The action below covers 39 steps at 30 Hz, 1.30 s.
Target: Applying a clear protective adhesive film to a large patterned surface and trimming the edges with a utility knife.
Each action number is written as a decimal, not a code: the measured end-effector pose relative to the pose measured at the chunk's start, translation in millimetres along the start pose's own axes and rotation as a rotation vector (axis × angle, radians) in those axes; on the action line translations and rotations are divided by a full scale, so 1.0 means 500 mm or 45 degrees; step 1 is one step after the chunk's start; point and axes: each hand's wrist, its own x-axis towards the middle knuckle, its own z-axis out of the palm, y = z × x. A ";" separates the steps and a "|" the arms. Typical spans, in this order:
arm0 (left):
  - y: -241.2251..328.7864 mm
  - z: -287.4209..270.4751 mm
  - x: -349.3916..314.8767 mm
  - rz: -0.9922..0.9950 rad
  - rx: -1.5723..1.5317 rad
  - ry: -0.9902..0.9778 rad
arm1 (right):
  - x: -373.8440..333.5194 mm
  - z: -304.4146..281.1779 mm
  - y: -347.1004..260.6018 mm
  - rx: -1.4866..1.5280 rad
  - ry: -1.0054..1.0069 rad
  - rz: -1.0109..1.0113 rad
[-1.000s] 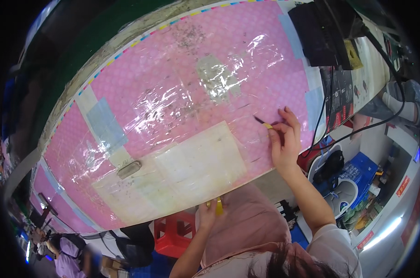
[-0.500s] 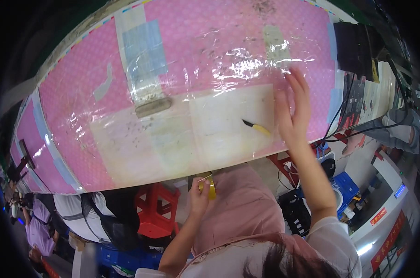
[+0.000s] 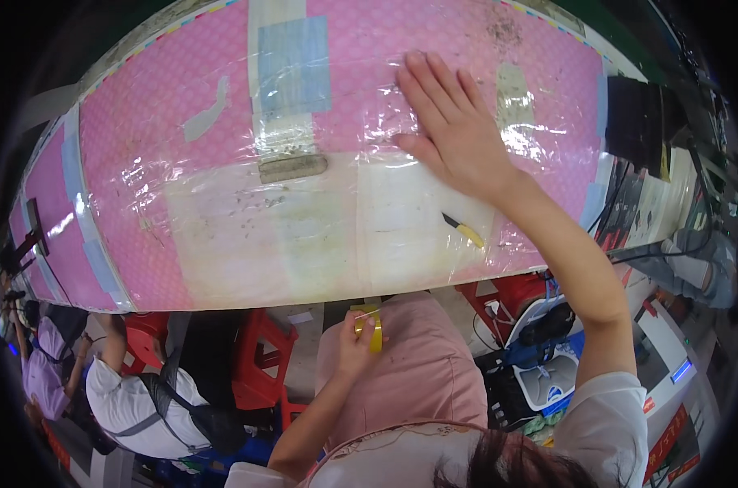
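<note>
My right hand (image 3: 454, 130) reaches over the pink-patterned, plastic-covered table (image 3: 165, 146). Its palm faces down, with the fingers stretched out and nothing held. Below my table's front edge, above my lap, my left hand (image 3: 355, 348) is closed around a roll of yellow tape (image 3: 375, 333). On the pale patch nearest me lies a small knife (image 3: 466, 233) with a yellow handle and a dark tip, apart from both hands. Farther left rests a worn grey oblong block (image 3: 293, 168).
A black box-shaped thing (image 3: 633, 122) stands at the table's right end, with black cables beside it. Red stools (image 3: 265, 358) are under the front edge. To the left sits a person in a white top (image 3: 145, 403). A white-and-blue bin (image 3: 548, 378) is at lower right.
My right hand has moved left and farther over the table, away from its right part. The left hand keeps the tape roll above my lap. The whole view has shifted slightly.
</note>
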 end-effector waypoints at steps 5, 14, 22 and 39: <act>0.024 0.006 -0.006 -0.004 -0.009 0.016 | -0.016 -0.042 -0.018 0.120 -0.164 -0.059; 0.124 0.021 -0.121 0.139 0.565 -0.234 | -0.319 -0.032 -0.128 0.240 0.090 0.681; 0.312 0.085 -0.171 0.470 0.536 -0.205 | -0.333 -0.057 -0.074 0.333 0.249 1.074; 0.334 0.042 -0.175 0.977 1.140 -0.264 | -0.140 -0.166 -0.227 1.751 -0.812 0.283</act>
